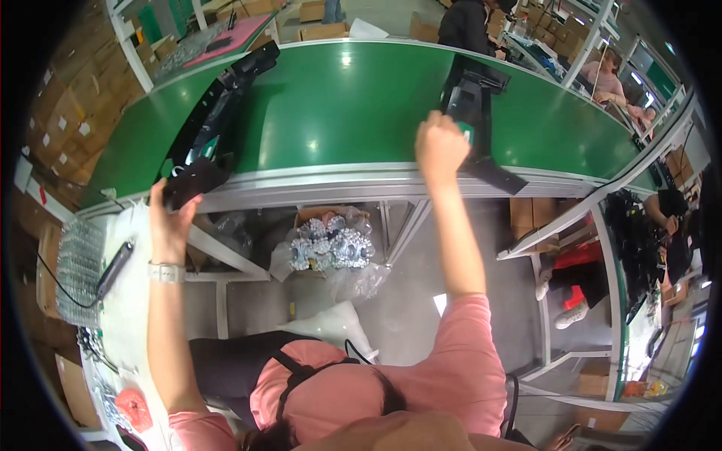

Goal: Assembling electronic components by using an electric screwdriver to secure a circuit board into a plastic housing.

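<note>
A long black plastic molded part (214, 120) lies slantwise on the green conveyor belt at the left. Its near end overhangs the belt's edge. There my left hand (171, 218) grips it, with thumb and fingers spread around that end. Farther right lies a second black molded part (477, 94), whose near end also sticks out over the edge. My right hand (442, 146) is closed at the left side of this second part, next to a small green patch on it. What its fingers hold, if anything, is hidden.
The conveyor's metal rail (338, 180) runs across in front of me. Below it stands an open box of silvery parts in plastic (331, 244). On a white side table at left lie a corded black tool (116, 267) and a red tape roll (133, 410). Other people work at right.
</note>
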`<state>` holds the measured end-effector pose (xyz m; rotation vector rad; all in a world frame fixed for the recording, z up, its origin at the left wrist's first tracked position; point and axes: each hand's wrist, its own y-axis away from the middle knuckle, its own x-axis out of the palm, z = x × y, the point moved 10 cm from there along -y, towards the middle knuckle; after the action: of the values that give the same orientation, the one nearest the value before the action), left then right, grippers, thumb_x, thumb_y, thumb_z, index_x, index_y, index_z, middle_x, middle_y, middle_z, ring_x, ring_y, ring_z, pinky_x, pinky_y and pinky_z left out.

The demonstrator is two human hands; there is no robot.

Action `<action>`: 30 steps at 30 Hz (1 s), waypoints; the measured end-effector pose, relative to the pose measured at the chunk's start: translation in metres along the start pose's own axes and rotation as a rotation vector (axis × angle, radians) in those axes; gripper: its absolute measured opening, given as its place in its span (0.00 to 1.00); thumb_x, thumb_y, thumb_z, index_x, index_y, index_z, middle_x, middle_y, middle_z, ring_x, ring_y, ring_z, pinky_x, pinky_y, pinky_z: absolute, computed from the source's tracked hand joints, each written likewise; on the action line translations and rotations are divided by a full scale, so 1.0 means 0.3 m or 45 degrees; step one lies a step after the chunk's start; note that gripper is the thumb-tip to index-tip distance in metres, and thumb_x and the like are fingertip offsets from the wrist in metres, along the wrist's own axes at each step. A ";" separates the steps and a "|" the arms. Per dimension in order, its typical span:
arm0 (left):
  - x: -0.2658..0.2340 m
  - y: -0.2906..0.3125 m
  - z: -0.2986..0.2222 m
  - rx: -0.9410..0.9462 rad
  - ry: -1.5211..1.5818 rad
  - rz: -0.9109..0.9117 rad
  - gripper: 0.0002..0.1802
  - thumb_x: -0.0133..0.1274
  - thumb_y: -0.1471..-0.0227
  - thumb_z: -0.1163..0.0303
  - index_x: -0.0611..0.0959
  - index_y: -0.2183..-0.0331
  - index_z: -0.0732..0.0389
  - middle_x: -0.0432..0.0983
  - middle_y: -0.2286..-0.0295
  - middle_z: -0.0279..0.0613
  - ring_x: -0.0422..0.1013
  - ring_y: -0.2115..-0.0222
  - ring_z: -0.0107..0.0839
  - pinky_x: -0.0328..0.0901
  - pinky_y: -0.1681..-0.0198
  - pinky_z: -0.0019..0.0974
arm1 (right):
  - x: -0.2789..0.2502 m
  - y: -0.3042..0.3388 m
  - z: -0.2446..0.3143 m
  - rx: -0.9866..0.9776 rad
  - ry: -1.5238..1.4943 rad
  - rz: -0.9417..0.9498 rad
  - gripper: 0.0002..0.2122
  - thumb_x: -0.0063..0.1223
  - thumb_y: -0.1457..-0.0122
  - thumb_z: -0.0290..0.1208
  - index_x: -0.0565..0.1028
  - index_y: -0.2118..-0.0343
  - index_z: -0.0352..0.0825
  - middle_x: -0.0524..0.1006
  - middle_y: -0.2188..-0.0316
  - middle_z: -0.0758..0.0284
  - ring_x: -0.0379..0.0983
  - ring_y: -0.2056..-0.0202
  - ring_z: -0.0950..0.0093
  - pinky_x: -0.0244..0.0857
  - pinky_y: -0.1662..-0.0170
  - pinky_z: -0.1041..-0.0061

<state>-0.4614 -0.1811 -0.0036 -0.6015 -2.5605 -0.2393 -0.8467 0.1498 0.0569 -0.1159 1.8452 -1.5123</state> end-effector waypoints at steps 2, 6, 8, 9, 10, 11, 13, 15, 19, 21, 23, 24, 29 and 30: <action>0.062 -0.046 0.051 -0.050 0.020 -0.005 0.22 0.56 0.45 0.57 0.76 0.57 0.66 0.79 0.65 0.51 0.79 0.72 0.44 0.77 0.73 0.31 | -0.036 0.023 0.094 -0.025 -0.031 -0.024 0.06 0.59 0.52 0.30 0.74 0.72 0.39 0.72 0.80 0.67 0.74 0.78 0.69 0.68 0.78 0.70; 0.105 -0.121 0.119 -0.089 -0.015 -0.078 0.23 0.56 0.45 0.56 0.77 0.57 0.66 0.79 0.64 0.52 0.79 0.71 0.45 0.77 0.72 0.32 | -0.079 0.064 0.190 -0.090 -0.249 -0.056 0.06 0.58 0.54 0.26 0.73 0.73 0.38 0.70 0.82 0.68 0.72 0.80 0.70 0.65 0.79 0.71; 0.145 -0.170 0.138 -0.079 -0.075 -0.058 0.30 0.57 0.45 0.53 0.72 0.51 0.67 0.79 0.64 0.53 0.79 0.70 0.45 0.77 0.71 0.32 | -0.083 0.071 0.232 -0.169 -0.336 -0.057 0.06 0.58 0.55 0.25 0.73 0.73 0.38 0.69 0.82 0.68 0.71 0.80 0.71 0.64 0.80 0.71; 0.168 -0.194 0.151 -0.075 -0.103 -0.046 0.33 0.57 0.45 0.52 0.70 0.49 0.68 0.78 0.63 0.54 0.79 0.70 0.45 0.76 0.70 0.32 | -0.076 0.071 0.239 -0.170 -0.337 -0.047 0.06 0.58 0.55 0.25 0.73 0.73 0.38 0.69 0.82 0.68 0.71 0.80 0.71 0.64 0.80 0.71; 0.190 -0.210 0.172 -0.081 -0.103 -0.052 0.33 0.57 0.45 0.52 0.70 0.49 0.68 0.78 0.63 0.54 0.79 0.70 0.45 0.76 0.70 0.32 | -0.073 0.072 0.255 -0.203 -0.350 -0.044 0.06 0.58 0.55 0.24 0.73 0.74 0.38 0.69 0.82 0.69 0.70 0.80 0.71 0.63 0.80 0.71; 0.202 -0.221 0.199 -0.111 -0.199 -0.106 0.37 0.58 0.46 0.51 0.65 0.45 0.67 0.78 0.63 0.55 0.79 0.70 0.45 0.76 0.70 0.32 | -0.071 0.073 0.271 -0.236 -0.363 -0.042 0.06 0.59 0.56 0.24 0.72 0.74 0.38 0.69 0.82 0.69 0.70 0.80 0.71 0.63 0.80 0.72; 0.201 -0.227 0.229 -0.162 -0.384 -0.214 0.47 0.58 0.46 0.49 0.54 0.39 0.66 0.77 0.63 0.56 0.79 0.71 0.44 0.75 0.69 0.33 | -0.057 0.064 0.289 -0.279 -0.381 -0.042 0.07 0.59 0.56 0.24 0.72 0.75 0.37 0.69 0.82 0.69 0.70 0.80 0.71 0.63 0.80 0.72; 0.204 -0.231 0.202 -0.112 -0.534 -0.154 0.49 0.58 0.46 0.49 0.50 0.38 0.64 0.78 0.63 0.56 0.79 0.72 0.42 0.75 0.69 0.32 | -0.033 0.035 0.290 -0.329 -0.461 -0.064 0.07 0.59 0.57 0.24 0.71 0.77 0.37 0.70 0.81 0.69 0.71 0.79 0.70 0.63 0.79 0.71; 0.229 -0.197 0.145 -0.006 -0.872 0.008 0.50 0.57 0.44 0.51 0.44 0.36 0.59 0.78 0.66 0.52 0.79 0.74 0.37 0.73 0.71 0.31 | 0.044 -0.024 0.211 -0.383 -0.617 -0.048 0.07 0.60 0.57 0.23 0.72 0.76 0.35 0.71 0.81 0.68 0.71 0.79 0.67 0.65 0.77 0.71; 0.218 -0.156 0.148 -0.008 -0.953 0.055 0.44 0.56 0.42 0.55 0.50 0.36 0.58 0.78 0.69 0.49 0.78 0.75 0.32 0.71 0.73 0.28 | 0.054 -0.028 0.194 -0.398 -0.669 -0.036 0.07 0.60 0.57 0.23 0.73 0.76 0.34 0.71 0.81 0.68 0.71 0.79 0.66 0.66 0.77 0.71; 0.115 -0.115 0.120 0.091 -1.095 0.100 0.39 0.55 0.42 0.58 0.55 0.38 0.60 0.78 0.71 0.47 0.77 0.76 0.30 0.70 0.74 0.28 | -0.079 -0.059 0.207 -0.340 -0.714 -0.173 0.07 0.62 0.57 0.22 0.75 0.74 0.33 0.73 0.79 0.66 0.72 0.76 0.64 0.68 0.73 0.71; 0.077 -0.081 0.109 0.184 -1.240 0.163 0.33 0.55 0.41 0.62 0.61 0.41 0.62 0.78 0.73 0.44 0.76 0.78 0.27 0.69 0.75 0.28 | -0.163 -0.067 0.203 -0.310 -0.732 -0.238 0.07 0.62 0.57 0.21 0.76 0.73 0.33 0.74 0.77 0.66 0.72 0.75 0.62 0.69 0.71 0.70; -0.130 0.219 0.035 0.296 -1.374 0.288 0.13 0.55 0.44 0.71 0.77 0.57 0.66 0.78 0.74 0.41 0.76 0.76 0.27 0.69 0.73 0.31 | -0.590 0.041 0.429 -0.393 -2.145 0.126 0.06 0.62 0.55 0.20 0.80 0.72 0.34 0.76 0.68 0.64 0.74 0.66 0.65 0.70 0.62 0.69; -0.164 0.264 0.027 0.264 -1.422 0.277 0.09 0.55 0.46 0.74 0.79 0.61 0.66 0.78 0.75 0.42 0.76 0.76 0.30 0.69 0.73 0.32 | -0.694 0.052 0.427 -0.300 -2.542 0.080 0.06 0.59 0.50 0.25 0.80 0.68 0.39 0.77 0.67 0.67 0.73 0.65 0.69 0.70 0.62 0.66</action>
<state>-0.3903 -0.1267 -0.0310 -1.1502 -3.4236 0.6088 -0.6153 0.1541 0.1374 -1.1436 0.2905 -0.4201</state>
